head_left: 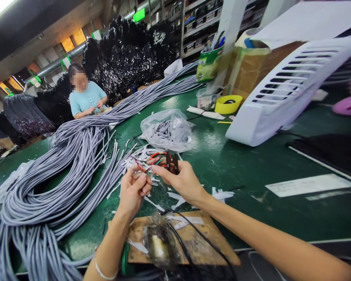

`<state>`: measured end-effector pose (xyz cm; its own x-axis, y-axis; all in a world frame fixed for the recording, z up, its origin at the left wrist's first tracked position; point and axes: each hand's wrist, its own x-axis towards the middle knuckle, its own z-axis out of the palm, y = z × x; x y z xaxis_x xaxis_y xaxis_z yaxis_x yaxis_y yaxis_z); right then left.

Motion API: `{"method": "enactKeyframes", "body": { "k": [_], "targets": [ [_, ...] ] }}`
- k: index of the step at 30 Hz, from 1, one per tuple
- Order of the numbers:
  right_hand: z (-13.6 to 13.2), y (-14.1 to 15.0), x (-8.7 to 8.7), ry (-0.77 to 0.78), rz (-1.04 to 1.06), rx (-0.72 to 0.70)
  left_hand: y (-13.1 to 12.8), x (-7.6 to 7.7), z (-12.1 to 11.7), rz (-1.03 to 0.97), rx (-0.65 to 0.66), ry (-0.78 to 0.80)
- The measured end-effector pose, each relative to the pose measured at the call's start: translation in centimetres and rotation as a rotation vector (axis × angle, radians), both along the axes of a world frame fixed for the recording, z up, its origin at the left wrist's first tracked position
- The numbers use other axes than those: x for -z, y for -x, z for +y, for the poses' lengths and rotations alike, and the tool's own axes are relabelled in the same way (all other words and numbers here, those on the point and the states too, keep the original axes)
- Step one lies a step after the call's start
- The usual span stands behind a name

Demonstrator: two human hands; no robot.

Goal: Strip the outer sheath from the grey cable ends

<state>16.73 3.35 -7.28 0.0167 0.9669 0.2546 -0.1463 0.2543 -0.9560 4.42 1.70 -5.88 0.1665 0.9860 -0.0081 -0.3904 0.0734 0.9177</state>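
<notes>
My left hand (133, 190) pinches a cable end (140, 167) with thin colored wires — just above the green table (236, 164). My right hand (181, 180) grips small cutters (172, 163), fingers closed tight.

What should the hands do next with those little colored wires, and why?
Probably bring the small cutter in the right hand onto the thin colored wires pinched by the left hand; the wire ends stick out between both hands, right beside the blades.
</notes>
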Motion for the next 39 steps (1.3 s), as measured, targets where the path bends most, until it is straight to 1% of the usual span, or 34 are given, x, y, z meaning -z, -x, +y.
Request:
{"method": "enactKeyframes", "body": {
  "k": [4, 8, 10, 12, 18, 21, 25, 28, 29, 31, 33, 34, 36, 39],
  "targets": [
    [0.0, -0.1, 0.1, 0.010, -0.034, 0.038, 0.1, 0.6, 0.1, 0.108, -0.097, -0.106],
    [0.1, -0.4, 0.1, -0.031, -0.146, 0.055, 0.2, 1.0, -0.1, 0.317, -0.205, -0.189],
    [0.2, -0.5, 0.2, -0.064, -0.204, 0.098, 0.1, 1.1, -0.2, 0.393, -0.224, -0.205],
    [0.3, -0.6, 0.4, -0.078, -0.249, 0.135, 0.1, 1.0, -0.3, 0.426, -0.224, -0.204],
    [0.4, -0.4, 0.6, -0.044, -0.203, 0.112, 0.0, 0.8, -0.3, 0.404, -0.241, -0.201],
    [0.5, -0.4, 0.5, -0.027, -0.168, 0.101, -0.1, 0.7, -0.2, 0.405, -0.222, -0.185],
    [0.4, -0.2, 0.1, 0.014, -0.071, 0.003, -0.1, 0.8, 0.0, 0.274, -0.240, -0.111],
    [0.3, 0.1, 0.0, 0.016, -0.080, -0.103, 0.0, 1.0, 0.2, 0.176, -0.269, -0.122],
    [0.4, 0.2, 0.2, 0.022, -0.129, -0.158, 0.1, 1.0, 0.3, 0.161, -0.274, -0.133],
    [0.6, 0.4, 0.7, 0.032, -0.298, -0.278, 0.2, 1.0, 0.4, 0.144, -0.278, -0.142],
    [1.0, 0.5, 1.4, 0.024, -0.474, -0.346, 0.4, 0.6, 0.5, 0.114, -0.279, -0.139],
    [1.1, 0.6, 1.7, 0.015, -0.541, -0.349, 0.5, 0.4, 0.5, 0.096, -0.284, -0.136],
    [1.4, 0.6, 2.0, -0.013, -0.630, -0.313, 0.6, -0.1, 0.6, 0.063, -0.300, -0.136],
    [1.6, 0.1, 1.6, -0.086, -0.790, -0.264, 0.9, -0.6, 0.5, 0.041, -0.312, -0.161]
  ]
}}
